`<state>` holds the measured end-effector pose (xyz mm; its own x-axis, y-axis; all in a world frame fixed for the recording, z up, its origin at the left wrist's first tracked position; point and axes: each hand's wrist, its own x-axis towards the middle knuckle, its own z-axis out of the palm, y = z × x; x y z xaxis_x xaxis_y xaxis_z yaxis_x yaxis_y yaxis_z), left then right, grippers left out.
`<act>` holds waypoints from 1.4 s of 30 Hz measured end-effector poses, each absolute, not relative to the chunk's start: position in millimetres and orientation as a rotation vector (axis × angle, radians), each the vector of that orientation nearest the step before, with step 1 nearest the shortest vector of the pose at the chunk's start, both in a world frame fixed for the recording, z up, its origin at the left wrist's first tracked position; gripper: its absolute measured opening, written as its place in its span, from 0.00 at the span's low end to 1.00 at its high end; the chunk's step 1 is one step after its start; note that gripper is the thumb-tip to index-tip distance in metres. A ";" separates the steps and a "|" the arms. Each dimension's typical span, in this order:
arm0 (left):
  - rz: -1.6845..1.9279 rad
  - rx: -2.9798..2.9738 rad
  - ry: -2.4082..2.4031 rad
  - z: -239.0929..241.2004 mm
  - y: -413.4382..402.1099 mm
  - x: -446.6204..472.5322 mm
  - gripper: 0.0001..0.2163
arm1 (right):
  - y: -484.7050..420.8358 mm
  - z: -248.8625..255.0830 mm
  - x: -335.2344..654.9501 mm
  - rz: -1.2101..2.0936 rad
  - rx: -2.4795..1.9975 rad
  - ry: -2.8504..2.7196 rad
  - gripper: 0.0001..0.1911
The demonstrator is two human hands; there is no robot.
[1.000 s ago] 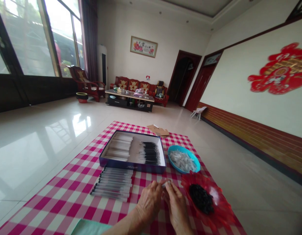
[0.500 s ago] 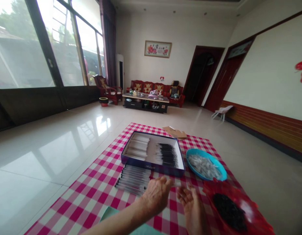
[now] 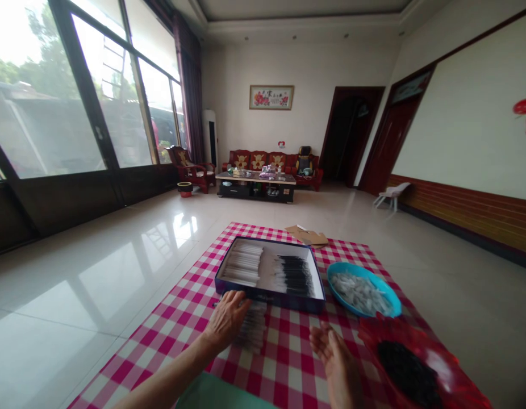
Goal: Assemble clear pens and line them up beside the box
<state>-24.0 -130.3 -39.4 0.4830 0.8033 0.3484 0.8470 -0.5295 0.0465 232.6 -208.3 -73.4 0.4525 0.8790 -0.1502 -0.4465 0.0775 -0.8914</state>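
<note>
My left hand (image 3: pixel 227 319) rests palm down on a row of clear pens (image 3: pixel 253 328) lying on the red-checked cloth (image 3: pixel 169 309), just in front of the dark blue box (image 3: pixel 269 295); its fingers lie flat. The box holds clear pen barrels on its left side and black refills on its right. Over the cloth my right hand (image 3: pixel 336 358) hovers empty, fingers stretched out, next to a red dish (image 3: pixel 442 355) of small black parts. A blue bowl (image 3: pixel 393 301) of small clear parts sits behind the red dish.
Flattened cardboard (image 3: pixel 308 235) lies at the cloth's far edge. Glossy tiled floor surrounds the cloth. A coffee table (image 3: pixel 257 185), red sofa and armchair stand at the far wall; a small white chair (image 3: pixel 389 195) sits by the right wall. A green garment shows at the bottom edge.
My hands were together holding a pen; they parted. My left hand moved left onto the pen row, my right hand drew back empty. The camera tilted and turned left.
</note>
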 end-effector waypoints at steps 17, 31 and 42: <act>-0.241 -2.567 -1.623 -33.9 -121.0 -5.5 0.10 | -209.8 -69.5 230.6 1.052 -1.076 -0.531 0.30; -0.256 -2.578 -1.645 -36.1 -124.8 2.8 0.11 | -211.9 -77.8 229.2 1.012 -1.101 -0.621 0.27; -0.332 -2.495 -1.727 15.5 -91.8 0.6 0.14 | -211.7 -73.6 221.8 0.942 -1.177 -0.646 0.26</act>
